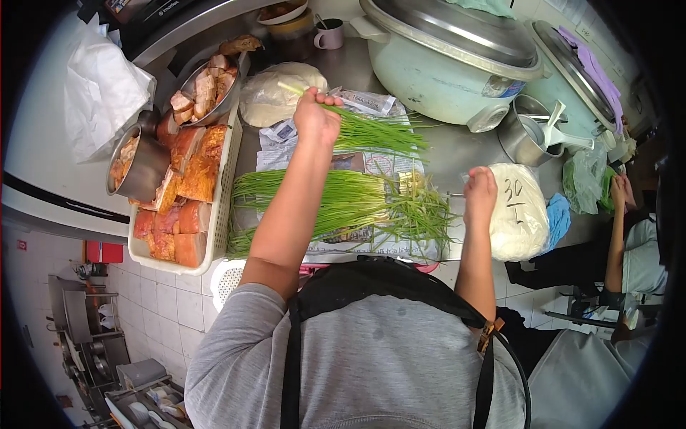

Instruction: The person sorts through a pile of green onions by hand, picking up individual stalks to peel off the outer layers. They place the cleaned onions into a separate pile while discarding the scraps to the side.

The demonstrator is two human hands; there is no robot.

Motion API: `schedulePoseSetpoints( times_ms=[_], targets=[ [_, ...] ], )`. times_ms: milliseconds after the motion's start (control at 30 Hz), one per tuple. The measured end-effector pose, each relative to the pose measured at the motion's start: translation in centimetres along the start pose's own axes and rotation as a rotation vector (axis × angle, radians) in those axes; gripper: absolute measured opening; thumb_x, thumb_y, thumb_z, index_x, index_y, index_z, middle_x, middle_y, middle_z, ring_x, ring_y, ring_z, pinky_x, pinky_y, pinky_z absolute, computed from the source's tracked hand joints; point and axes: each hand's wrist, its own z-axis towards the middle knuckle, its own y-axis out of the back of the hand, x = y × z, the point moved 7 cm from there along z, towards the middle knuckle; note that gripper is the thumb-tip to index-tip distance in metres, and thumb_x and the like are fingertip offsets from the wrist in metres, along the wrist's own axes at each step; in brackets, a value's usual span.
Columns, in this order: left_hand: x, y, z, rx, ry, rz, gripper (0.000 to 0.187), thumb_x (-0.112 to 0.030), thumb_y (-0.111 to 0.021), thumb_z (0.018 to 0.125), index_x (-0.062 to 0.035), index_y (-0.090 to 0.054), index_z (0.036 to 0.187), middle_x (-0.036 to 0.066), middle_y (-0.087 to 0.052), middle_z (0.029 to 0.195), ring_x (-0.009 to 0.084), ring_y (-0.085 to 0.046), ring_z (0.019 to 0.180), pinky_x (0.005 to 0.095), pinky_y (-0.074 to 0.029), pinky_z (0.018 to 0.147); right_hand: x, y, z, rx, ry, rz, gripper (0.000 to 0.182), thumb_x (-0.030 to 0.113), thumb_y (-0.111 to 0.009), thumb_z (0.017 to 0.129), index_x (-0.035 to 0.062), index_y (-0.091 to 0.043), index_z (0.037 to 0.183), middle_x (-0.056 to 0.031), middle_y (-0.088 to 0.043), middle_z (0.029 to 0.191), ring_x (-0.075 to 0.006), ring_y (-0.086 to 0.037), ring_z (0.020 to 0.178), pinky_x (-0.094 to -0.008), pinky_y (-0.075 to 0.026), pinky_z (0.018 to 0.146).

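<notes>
My left hand point(318, 118) is closed over the upper bunch of green chives point(379, 134). A pale stalk end pokes out past its fingers to the left. Closed in a fist, my right hand point(480, 187) is beside a plastic-wrapped white bundle point(518, 211) marked "30". Something thin and dark shows at the left of that fist, too small to name. Between my arms a larger bunch of chives point(321, 196) lies on newspaper point(357, 247), with loose thin stalks at its right end.
On the left, a white plastic basket point(223, 204) holds roasted pork pieces point(202, 168) and metal containers. Behind are a wrapped pale bundle point(275, 93), a mug point(329, 33) and a large lidded pot point(443, 71). A metal pot point(525, 143) and another person's hands point(620, 189) are at right.
</notes>
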Motion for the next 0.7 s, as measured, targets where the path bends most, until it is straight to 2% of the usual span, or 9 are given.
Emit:
schedulePoseSetpoints(
  times_ms=[33, 133, 167, 267, 300, 400, 500, 600, 700],
  targets=[
    [0.2, 1.1, 0.6, -0.114, 0.006, -0.04, 0.009, -0.013, -0.029, 0.085, -0.007, -0.035, 0.083, 0.004, -0.036, 0.066, 0.0152, -0.036, 0.058, 0.0327, -0.037, 0.063, 0.6, -0.1, -0.2, 0.082, 0.046, -0.11, 0.012, 0.014, -0.042, 0.076, 0.0056, -0.05, 0.072, 0.0035, -0.037, 0.051, -0.0052, -0.033, 0.043, -0.0191, -0.026, 0.041],
    [1.6, 4.5, 3.3, -0.33, 0.001, -0.074, 0.015, -0.013, -0.032, 0.082, -0.0062, -0.036, 0.095, 0.005, -0.035, 0.073, 0.0152, -0.037, 0.065, 0.0342, -0.038, 0.064, 0.8, -2.3, -3.0, 0.409, 0.205, -0.542, 0.011, 0.014, -0.047, 0.075, 0.0046, -0.053, 0.077, -0.0002, -0.044, 0.054, -0.0114, -0.042, 0.049, -0.024, -0.035, 0.047],
    [2.1, 5.8, 4.3, -0.375, -0.006, 0.03, 0.026, -0.018, -0.032, 0.084, -0.0054, -0.036, 0.106, 0.009, -0.041, 0.093, 0.0191, -0.043, 0.084, 0.0386, -0.037, 0.076, 0.5, -3.5, -4.3, 0.532, 0.265, -0.703, 0.011, 0.014, -0.049, 0.074, 0.0042, -0.054, 0.078, -0.0014, -0.046, 0.056, -0.0131, -0.045, 0.053, -0.0258, -0.038, 0.05],
    [5.2, 9.3, 7.7, -0.287, 0.241, 0.164, 0.036, -0.024, -0.032, 0.085, -0.0035, -0.032, 0.115, 0.013, -0.037, 0.115, 0.023, -0.039, 0.103, 0.0396, -0.031, 0.088, 2.1, -6.1, -7.9, 0.487, 0.744, -1.269, 0.012, 0.011, -0.054, 0.069, 0.005, -0.057, 0.079, -0.0066, -0.052, 0.065, -0.023, -0.051, 0.065, -0.0328, -0.041, 0.061],
    [4.7, 7.7, 5.9, -0.204, 0.201, 0.154, 0.044, -0.028, -0.031, 0.085, -0.0007, -0.028, 0.119, 0.014, -0.026, 0.126, 0.0232, -0.03, 0.114, 0.0389, -0.025, 0.093, 1.9, -6.8, -8.3, 0.538, 0.71, -1.188, 0.012, 0.013, -0.056, 0.067, 0.0059, -0.058, 0.077, -0.007, -0.052, 0.067, -0.0234, -0.051, 0.068, -0.0333, -0.041, 0.062],
    [5.1, 6.8, 5.2, 0.042, 0.391, 0.273, 0.048, -0.03, -0.026, 0.086, -0.0013, -0.019, 0.123, 0.021, -0.019, 0.127, 0.033, -0.016, 0.119, 0.0425, -0.012, 0.098, 0.7, -9.4, -9.2, 0.701, 0.673, -0.996, 0.011, 0.015, -0.058, 0.064, 0.0081, -0.059, 0.072, -0.0075, -0.051, 0.07, -0.0242, -0.05, 0.072, -0.0345, -0.04, 0.062],
    [3.3, 6.0, 2.1, -0.15, 0.367, 0.53, 0.051, -0.031, -0.031, 0.084, -0.001, -0.019, 0.123, 0.021, -0.02, 0.127, 0.0327, -0.016, 0.119, 0.0418, -0.013, 0.097, -1.1, -12.5, -11.2, 0.878, 0.766, -0.972, 0.009, 0.013, -0.054, 0.064, 0.0089, -0.059, 0.071, -0.0067, -0.051, 0.069, -0.0237, -0.05, 0.07, -0.0346, -0.04, 0.062],
    [2.7, 5.3, 0.8, 0.013, 0.38, 0.564, 0.049, -0.032, -0.035, 0.083, -0.0012, -0.026, 0.12, 0.02, -0.028, 0.121, 0.0305, -0.027, 0.113, 0.04, -0.022, 0.094, -2.7, -14.1, -12.1, 0.913, 0.855, -1.079, 0.009, 0.011, -0.051, 0.064, 0.0093, -0.058, 0.068, -0.0057, -0.05, 0.069, -0.0221, -0.049, 0.071, -0.0341, -0.038, 0.064],
    [1.6, 4.8, -1.0, 0.143, 0.348, 0.642, 0.041, -0.03, -0.038, 0.083, -0.0019, -0.035, 0.113, 0.016, -0.039, 0.108, 0.0241, -0.041, 0.097, 0.0348, -0.035, 0.082, -3.3, -14.2, -12.4, 0.884, 0.881, -1.129, 0.008, 0.012, -0.05, 0.063, 0.0098, -0.057, 0.067, -0.0042, -0.05, 0.07, -0.0208, -0.048, 0.074, -0.0336, -0.036, 0.066]
  ],
)
